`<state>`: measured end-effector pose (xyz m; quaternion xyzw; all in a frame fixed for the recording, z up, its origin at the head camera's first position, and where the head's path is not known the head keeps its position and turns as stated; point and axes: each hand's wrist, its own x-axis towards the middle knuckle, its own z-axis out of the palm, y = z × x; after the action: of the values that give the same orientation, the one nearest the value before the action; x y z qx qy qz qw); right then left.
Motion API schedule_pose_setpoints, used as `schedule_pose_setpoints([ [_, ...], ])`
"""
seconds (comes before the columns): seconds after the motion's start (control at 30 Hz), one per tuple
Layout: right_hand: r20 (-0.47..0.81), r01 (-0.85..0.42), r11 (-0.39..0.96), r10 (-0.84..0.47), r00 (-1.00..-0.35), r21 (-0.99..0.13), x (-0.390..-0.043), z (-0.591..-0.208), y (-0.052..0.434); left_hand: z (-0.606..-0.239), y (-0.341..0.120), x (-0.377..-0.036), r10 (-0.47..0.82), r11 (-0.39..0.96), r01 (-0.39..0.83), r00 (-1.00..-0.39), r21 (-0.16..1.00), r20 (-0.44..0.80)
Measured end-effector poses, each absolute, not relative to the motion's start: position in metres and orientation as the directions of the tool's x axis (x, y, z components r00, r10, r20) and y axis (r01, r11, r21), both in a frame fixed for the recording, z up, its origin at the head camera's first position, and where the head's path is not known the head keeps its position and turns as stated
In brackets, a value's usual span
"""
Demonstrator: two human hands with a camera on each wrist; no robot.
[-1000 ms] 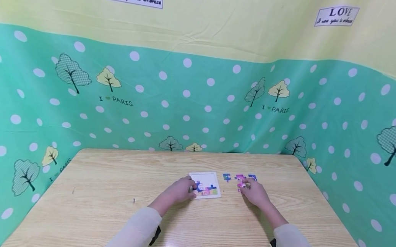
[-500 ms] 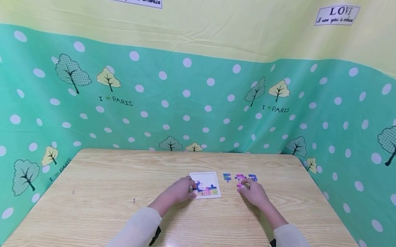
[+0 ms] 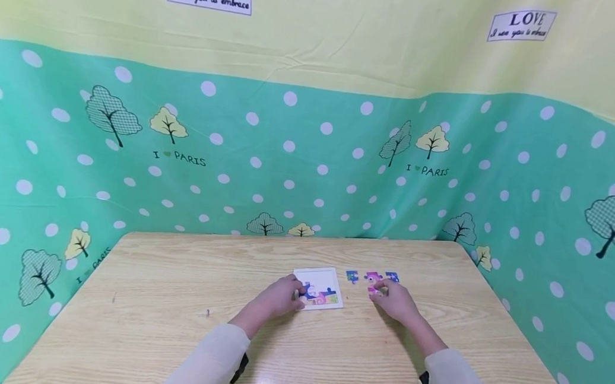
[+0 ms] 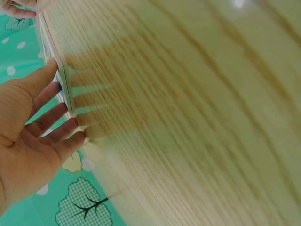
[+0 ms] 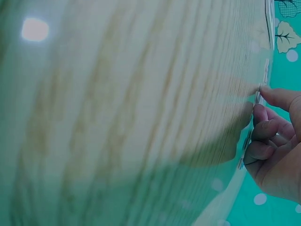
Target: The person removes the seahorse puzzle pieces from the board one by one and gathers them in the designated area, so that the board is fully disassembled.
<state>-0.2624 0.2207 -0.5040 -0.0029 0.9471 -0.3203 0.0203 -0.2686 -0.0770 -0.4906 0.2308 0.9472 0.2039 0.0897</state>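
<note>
wooden table (image 3: 182, 302): left hand (image 3: 277, 296) flat on one puzzle tray (image 3: 318, 287), right hand (image 3: 397, 302) pinching one of four loose pieces (image 3: 374, 289).

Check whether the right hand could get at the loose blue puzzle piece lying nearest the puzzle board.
Probably yes. The right hand rests on the pink puzzle piece, and the blue puzzle piece lies flat on the table just beyond it, beside the puzzle board, with nothing between.
</note>
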Motion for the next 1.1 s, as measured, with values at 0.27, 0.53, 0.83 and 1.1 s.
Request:
schedule_pose_setpoints([
  [0.27,-0.053,0.027,0.801,-0.006,-0.999,-0.597,-0.264,-0.505,0.221,-0.493,-0.077,-0.268,0.472,0.808,0.401,-0.879,0.432,-0.067],
  [0.53,-0.05,0.014,0.796,-0.021,-0.999,-0.605,-0.264,-0.505,0.222,-0.492,-0.078,-0.264,0.475,0.798,0.409,-0.879,0.442,-0.046],
  [0.83,-0.046,0.025,0.788,-0.005,-0.999,-0.615,-0.267,-0.504,0.22,-0.493,-0.079,-0.265,0.506,0.79,0.456,-0.862,0.41,-0.014],
  [1.1,-0.041,0.011,0.743,-0.023,-0.999,-0.669,-0.271,-0.499,0.204,-0.495,-0.08,-0.265,0.514,0.793,0.473,-0.858,0.385,-0.005],
])
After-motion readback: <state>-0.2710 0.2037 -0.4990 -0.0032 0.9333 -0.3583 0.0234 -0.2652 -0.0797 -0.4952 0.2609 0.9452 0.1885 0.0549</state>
